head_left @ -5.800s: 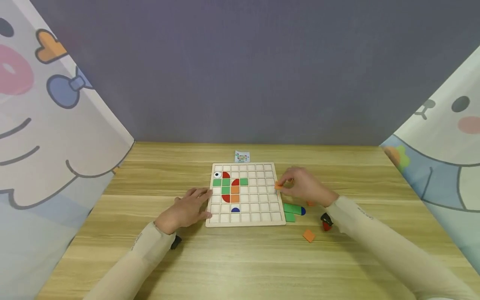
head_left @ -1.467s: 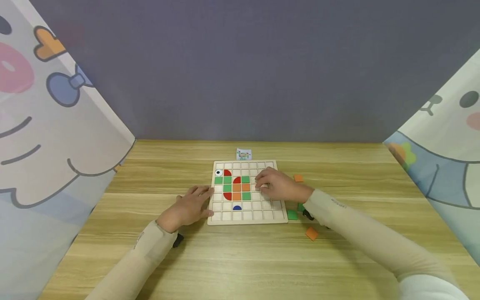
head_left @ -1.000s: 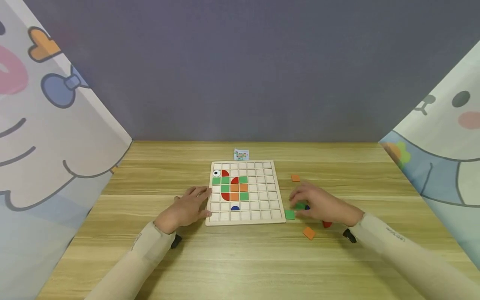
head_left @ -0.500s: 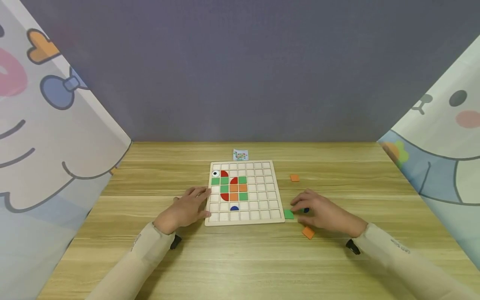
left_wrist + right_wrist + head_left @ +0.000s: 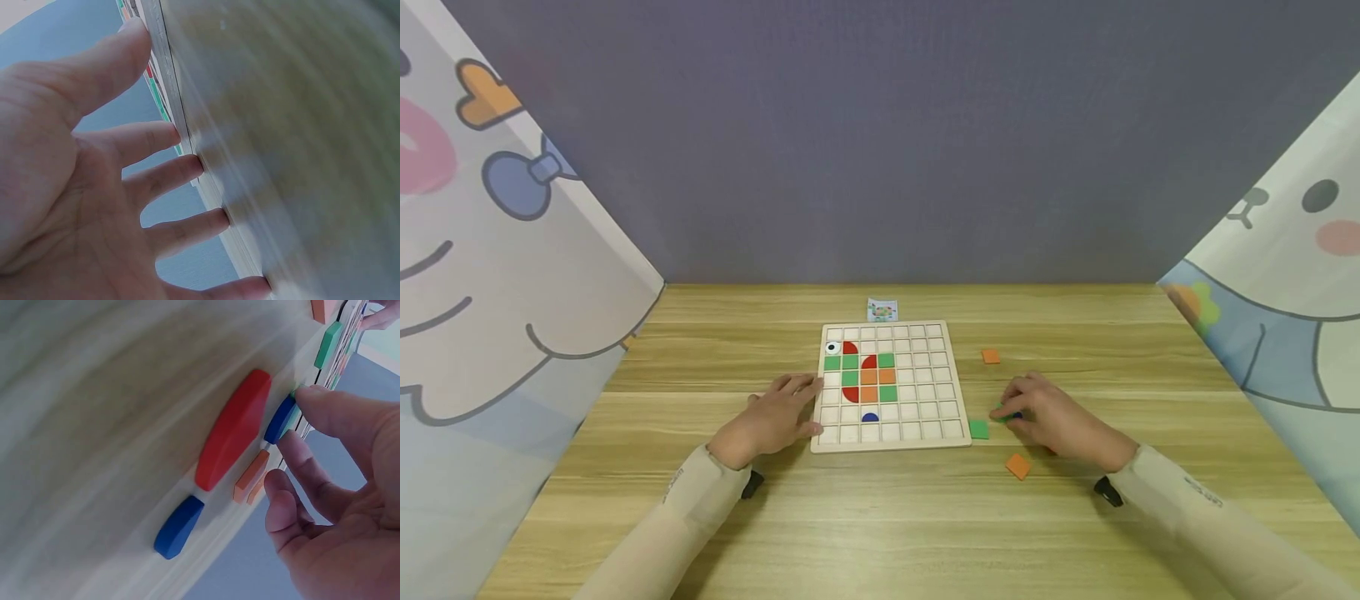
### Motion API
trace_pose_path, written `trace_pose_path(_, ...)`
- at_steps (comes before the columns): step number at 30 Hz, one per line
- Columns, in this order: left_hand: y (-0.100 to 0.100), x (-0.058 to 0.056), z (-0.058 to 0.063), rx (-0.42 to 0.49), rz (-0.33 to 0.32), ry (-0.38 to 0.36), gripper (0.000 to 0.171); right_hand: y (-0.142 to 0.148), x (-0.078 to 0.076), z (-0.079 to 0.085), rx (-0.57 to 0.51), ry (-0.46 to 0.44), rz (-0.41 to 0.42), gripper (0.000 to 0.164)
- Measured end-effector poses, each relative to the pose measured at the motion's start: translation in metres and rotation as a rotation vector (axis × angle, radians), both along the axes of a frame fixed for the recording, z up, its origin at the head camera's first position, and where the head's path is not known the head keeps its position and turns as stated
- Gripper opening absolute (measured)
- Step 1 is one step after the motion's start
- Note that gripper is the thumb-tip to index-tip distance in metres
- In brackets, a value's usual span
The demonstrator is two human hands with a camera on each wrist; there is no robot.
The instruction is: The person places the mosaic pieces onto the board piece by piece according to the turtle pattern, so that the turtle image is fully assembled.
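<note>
A wooden grid board [image 5: 925, 410] lies flat on the table, with red, green, orange and blue pieces and a white eye piece [image 5: 832, 347] in its left cells. My left hand [image 5: 771, 425] touches the board's left edge with fingers spread; the left wrist view shows the fingertips and thumb along that edge. To the right of the board, my right hand [image 5: 1060, 425] pinches a green tile [image 5: 1002, 413] between thumb and index finger. A blue half-round piece [image 5: 280, 419] sits right beside that tile. The other right fingers are curled in.
A small picture card [image 5: 882, 310] lies behind the board. Around the right hand lie a green tile [image 5: 978, 429], an orange tile [image 5: 1018, 467] and another orange tile [image 5: 991, 357]. The right wrist view shows a red piece [image 5: 234, 431] and a second blue piece [image 5: 179, 528].
An orange and a green tile have joined the board's pieces since the oldest frame. My right hand has left the board, moved right and taken a green tile. The left hand stays put.
</note>
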State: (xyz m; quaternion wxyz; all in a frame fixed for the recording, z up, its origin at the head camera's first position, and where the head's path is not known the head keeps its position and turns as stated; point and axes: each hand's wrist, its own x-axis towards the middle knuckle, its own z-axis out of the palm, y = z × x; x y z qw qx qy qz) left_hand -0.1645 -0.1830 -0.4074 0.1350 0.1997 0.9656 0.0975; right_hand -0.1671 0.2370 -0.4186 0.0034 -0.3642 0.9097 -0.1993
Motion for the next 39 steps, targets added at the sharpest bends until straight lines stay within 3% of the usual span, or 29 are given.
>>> trace_pose_path(12, 0.0, 0.0, 0.001, 0.009, 0.001, -0.005, 0.071, -0.001, -0.009, -0.004, -0.027, -0.011, -0.093, 0.027)
trace_pose_path(17, -0.001, 0.0, 0.001, 0.008, 0.005, -0.003, 0.07, 0.0, -0.034, -0.003, -0.049, 0.018, -0.07, 0.023)
trace_pose_path(22, 0.0, -0.001, 0.0, 0.005, 0.005, -0.002, 0.07, -0.001, -0.065, -0.001, -0.057, -0.037, -0.113, 0.024)
trace_pose_path(29, 0.002, -0.001, -0.002, -0.002, 0.004, 0.003, 0.071, -0.019, -0.084, 0.004, -0.041, -0.079, -0.172, 0.012)
trace_pose_path(32, 0.002, -0.001, -0.001, -0.003, 0.007, 0.001, 0.071, -0.036, -0.087, 0.006, -0.038, -0.057, -0.135, 0.013)
trace_pose_path(35, 0.002, -0.001, -0.001, -0.006, 0.005, 0.002, 0.071, -0.057, -0.091, 0.008, -0.073, -0.057, -0.038, 0.016)
trace_pose_path(39, 0.003, -0.001, 0.0, -0.007, 0.006, -0.001, 0.072, -0.088, -0.098, 0.011, -0.076, -0.1, 0.055, 0.018)
